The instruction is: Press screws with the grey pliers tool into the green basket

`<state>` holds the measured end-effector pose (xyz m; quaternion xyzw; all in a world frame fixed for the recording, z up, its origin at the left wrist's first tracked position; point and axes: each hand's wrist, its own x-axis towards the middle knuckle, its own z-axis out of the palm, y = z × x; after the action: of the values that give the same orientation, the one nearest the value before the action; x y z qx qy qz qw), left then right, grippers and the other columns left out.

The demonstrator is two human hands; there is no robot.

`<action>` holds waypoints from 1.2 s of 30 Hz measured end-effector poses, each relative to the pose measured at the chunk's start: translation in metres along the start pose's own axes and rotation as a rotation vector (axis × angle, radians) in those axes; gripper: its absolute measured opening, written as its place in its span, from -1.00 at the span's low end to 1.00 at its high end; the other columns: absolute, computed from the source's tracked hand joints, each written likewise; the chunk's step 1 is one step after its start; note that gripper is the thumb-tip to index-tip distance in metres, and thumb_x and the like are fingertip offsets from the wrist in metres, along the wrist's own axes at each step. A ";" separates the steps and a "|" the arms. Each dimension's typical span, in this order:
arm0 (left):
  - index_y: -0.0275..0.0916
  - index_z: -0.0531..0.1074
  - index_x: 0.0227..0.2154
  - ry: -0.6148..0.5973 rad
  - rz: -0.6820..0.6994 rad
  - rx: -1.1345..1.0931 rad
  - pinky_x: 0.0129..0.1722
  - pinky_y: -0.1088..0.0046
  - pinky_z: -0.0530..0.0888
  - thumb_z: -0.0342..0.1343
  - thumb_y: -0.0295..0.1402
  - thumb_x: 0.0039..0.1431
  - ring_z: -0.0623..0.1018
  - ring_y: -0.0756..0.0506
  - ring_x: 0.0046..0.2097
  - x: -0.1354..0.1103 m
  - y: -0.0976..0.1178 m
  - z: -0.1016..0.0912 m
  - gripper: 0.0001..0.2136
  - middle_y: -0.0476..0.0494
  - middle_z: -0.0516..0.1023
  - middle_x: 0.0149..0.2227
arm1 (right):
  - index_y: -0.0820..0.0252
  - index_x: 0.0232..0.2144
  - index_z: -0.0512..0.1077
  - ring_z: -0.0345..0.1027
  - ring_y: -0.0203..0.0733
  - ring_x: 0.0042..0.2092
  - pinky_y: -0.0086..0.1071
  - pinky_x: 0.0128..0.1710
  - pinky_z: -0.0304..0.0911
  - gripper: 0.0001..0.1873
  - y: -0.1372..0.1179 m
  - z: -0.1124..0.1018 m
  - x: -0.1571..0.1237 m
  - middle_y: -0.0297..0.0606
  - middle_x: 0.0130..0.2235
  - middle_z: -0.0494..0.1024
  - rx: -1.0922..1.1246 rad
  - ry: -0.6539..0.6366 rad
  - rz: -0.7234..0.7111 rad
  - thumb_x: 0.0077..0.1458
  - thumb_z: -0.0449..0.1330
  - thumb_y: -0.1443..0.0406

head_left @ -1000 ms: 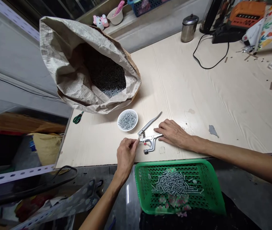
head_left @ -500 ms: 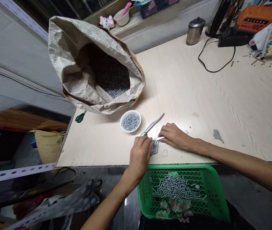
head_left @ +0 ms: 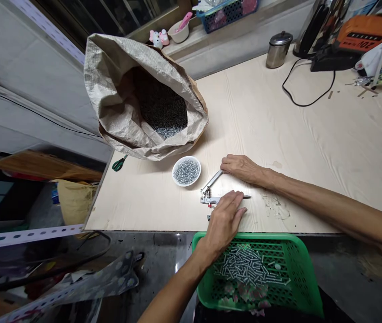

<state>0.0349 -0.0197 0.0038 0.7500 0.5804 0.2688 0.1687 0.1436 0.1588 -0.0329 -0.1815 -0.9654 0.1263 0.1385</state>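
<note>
A silver plier-like hand tool (head_left: 205, 197) with two long handles and a small spring lies on the table with its handles spread. My right hand (head_left: 239, 168) is closed around the end of the upper handle. My left hand (head_left: 226, 216) lies over the lower handle, whose dark tip pokes out past the fingers. Small parts, one red, show beside the tool's head; their kind is too small to tell. Just left of the tool stands a white bowl (head_left: 174, 177) full of small silvery ribbed metal pieces.
A large woven sack (head_left: 110, 114) holding many similar pieces stands behind the bowl. A green basket (head_left: 307, 273) with more pieces sits below the table edge. Green-handled scissors (head_left: 118, 165) lie at left; a metal canister (head_left: 278, 50) and black cable (head_left: 287, 92) are at the back right.
The tool has turned and its handles now spread apart. My right hand has moved up and away to the upper handle; my left hand has shifted right onto the lower handle.
</note>
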 end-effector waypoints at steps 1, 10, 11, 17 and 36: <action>-0.20 0.36 0.03 0.104 -0.032 0.008 0.01 0.18 0.49 -0.02 -0.38 0.28 0.47 -0.13 0.04 -0.003 -0.001 -0.010 -0.72 -0.21 0.50 -0.04 | 0.24 -0.36 0.41 0.23 -0.21 -0.26 -0.36 -0.32 0.16 -0.67 0.002 -0.001 -0.006 -0.20 -0.31 0.44 0.028 0.027 -0.007 0.32 -0.12 0.33; -0.18 0.49 -0.19 -0.045 -0.064 0.208 -0.25 0.38 0.48 0.01 -0.36 0.26 0.47 -0.08 -0.20 -0.022 -0.055 -0.041 -0.83 -0.13 0.48 -0.27 | 0.17 -0.18 0.44 0.30 -0.13 -0.13 -0.21 -0.15 0.25 -0.64 0.036 -0.016 -0.058 -0.15 -0.20 0.47 0.172 0.198 0.141 0.31 -0.11 0.16; -0.17 0.49 -0.18 -0.122 -0.026 0.240 -0.25 0.38 0.47 0.01 -0.36 0.27 0.45 -0.09 -0.20 -0.019 -0.060 -0.038 -0.82 -0.14 0.49 -0.27 | 0.16 -0.17 0.44 0.30 -0.12 -0.13 -0.20 -0.15 0.25 -0.64 0.038 -0.018 -0.061 -0.15 -0.19 0.47 0.162 0.201 0.167 0.31 -0.11 0.16; -0.25 0.46 -0.27 -0.281 0.105 0.331 -0.27 0.37 0.41 -0.09 -0.38 0.31 0.42 -0.10 -0.23 -0.013 -0.046 -0.036 -0.79 -0.16 0.50 -0.31 | 0.16 -0.15 0.45 0.27 -0.07 -0.12 -0.16 -0.14 0.21 -0.61 0.037 -0.018 -0.067 -0.12 -0.15 0.47 0.101 0.159 0.279 0.30 -0.12 0.14; -0.26 0.52 -0.26 -0.101 -0.301 0.675 -0.31 0.40 0.36 0.01 -0.39 0.26 0.41 -0.15 -0.16 0.053 -0.102 -0.094 -0.82 -0.17 0.52 -0.24 | 0.21 -0.23 0.41 0.30 -0.11 -0.21 -0.29 -0.33 0.27 -0.79 -0.041 0.001 -0.040 -0.15 -0.24 0.45 0.010 0.203 0.265 0.24 -0.03 0.36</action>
<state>-0.0912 0.0534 0.0326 0.6821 0.7309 -0.0027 -0.0222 0.1660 0.1062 -0.0306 -0.3184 -0.9133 0.1294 0.2185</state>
